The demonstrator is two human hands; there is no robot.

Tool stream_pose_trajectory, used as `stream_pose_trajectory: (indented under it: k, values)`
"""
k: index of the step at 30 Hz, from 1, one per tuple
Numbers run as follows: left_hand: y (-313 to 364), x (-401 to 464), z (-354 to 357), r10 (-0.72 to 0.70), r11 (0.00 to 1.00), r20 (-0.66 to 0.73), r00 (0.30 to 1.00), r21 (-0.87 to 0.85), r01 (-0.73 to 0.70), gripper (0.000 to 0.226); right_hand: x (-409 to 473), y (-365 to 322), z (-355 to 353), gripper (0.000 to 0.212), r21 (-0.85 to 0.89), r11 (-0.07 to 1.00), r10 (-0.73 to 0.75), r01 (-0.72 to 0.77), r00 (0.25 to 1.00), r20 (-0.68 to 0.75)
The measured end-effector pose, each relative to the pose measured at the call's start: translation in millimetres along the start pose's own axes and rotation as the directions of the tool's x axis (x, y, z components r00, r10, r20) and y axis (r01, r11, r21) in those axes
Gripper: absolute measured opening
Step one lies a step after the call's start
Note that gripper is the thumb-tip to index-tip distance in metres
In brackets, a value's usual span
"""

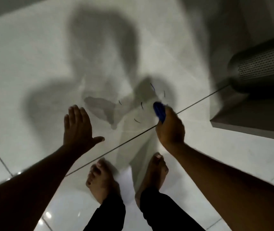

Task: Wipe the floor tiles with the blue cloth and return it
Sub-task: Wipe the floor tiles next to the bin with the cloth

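Observation:
The blue cloth (159,112) is bunched in my right hand (170,127), which is closed around it above the pale floor tiles (33,64); only a small blue part sticks out past the fingers. A wet grey patch (101,108) lies on the tile between my hands, with a few short dark strands (137,120) scattered near the cloth. My left hand (78,127) hovers over the tile to the left, palm down, fingers spread, holding nothing. A dark grout line (133,137) runs diagonally under my right hand.
My two bare feet (99,179) stand on the tiles at the bottom centre, in black trousers. A grey perforated cylinder (262,67) sits on a grey raised ledge (252,117) at the right. My shadow falls across the tiles ahead.

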State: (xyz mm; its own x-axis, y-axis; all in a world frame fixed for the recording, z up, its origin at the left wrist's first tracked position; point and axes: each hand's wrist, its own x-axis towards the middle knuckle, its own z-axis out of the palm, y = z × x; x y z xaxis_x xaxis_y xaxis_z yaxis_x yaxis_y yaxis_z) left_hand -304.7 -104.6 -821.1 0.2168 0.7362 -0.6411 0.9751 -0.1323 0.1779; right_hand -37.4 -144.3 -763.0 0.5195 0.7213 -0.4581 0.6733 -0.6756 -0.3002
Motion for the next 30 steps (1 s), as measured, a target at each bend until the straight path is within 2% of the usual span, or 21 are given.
stream_pose_trajectory:
  k: [2,4,8,10,12,14,17,21,23,25,27,30]
  values:
    - [-2.0,22.0,10.3,0.001,1.000,-0.012,1.000,-0.031,-0.001,0.142,29.8,2.9,12.9,0.052,-0.024,0.999,-0.032,0.028,0.988,-0.152]
    - [-6.6,43.7,17.7,0.000,0.996,-0.017,1.000,-0.084,-0.001,0.148,59.1,8.1,26.8,0.062,-0.071,0.997,-0.029,0.016,0.981,-0.190]
    - [-18.1,65.2,22.9,0.027,0.988,0.084,0.996,-0.155,-0.014,0.165,66.6,19.4,67.9,0.082,-0.214,0.974,-0.047,0.080,0.987,0.156]
    - [-22.4,67.9,23.3,0.032,0.986,0.142,0.989,-0.165,-0.008,0.166,44.1,26.2,90.0,0.085,-0.194,0.977,-0.048,0.093,0.974,0.223]
    - [-22.1,69.2,20.2,0.024,0.984,0.180,0.983,-0.177,0.008,0.166,20.7,31.5,98.7,0.080,-0.182,0.978,-0.060,0.105,0.970,0.237]
    - [-21.6,68.6,16.4,0.021,0.983,0.197,0.980,-0.182,0.015,0.166,22.7,34.3,94.1,0.076,-0.248,0.958,-0.086,0.145,0.968,0.234]
    - [-22.4,68.1,14.0,0.009,0.985,0.227,0.974,-0.170,0.031,0.165,82.9,18.1,72.4,0.074,-0.320,0.940,-0.078,0.121,0.986,0.144]
    - [-21.8,66.1,10.9,0.003,0.987,0.251,0.968,-0.159,0.038,0.164,148.7,-11.8,55.7,0.071,-0.223,0.974,-0.027,0.042,0.997,0.069]
    - [-20.5,65.9,8.0,-0.007,0.987,0.272,0.962,-0.150,0.050,0.165,122.6,-4.4,65.4,0.074,-0.177,0.981,-0.074,0.081,0.996,0.048]
    - [-19.4,65.2,5.4,-0.020,0.987,0.292,0.956,-0.144,0.065,0.166,68.7,16.5,79.1,0.078,-0.160,0.977,-0.124,0.141,0.986,0.113]
    - [-18.9,64.0,3.2,-0.025,0.987,0.308,0.951,-0.142,0.072,0.166,28.3,40.3,84.0,0.084,-0.189,0.970,-0.114,0.152,0.974,0.196]
    - [-18.2,62.6,2.0,-0.036,0.988,0.308,0.951,-0.129,0.079,0.166,59.4,42.8,76.6,0.092,-0.311,0.943,-0.064,0.118,0.982,0.178]
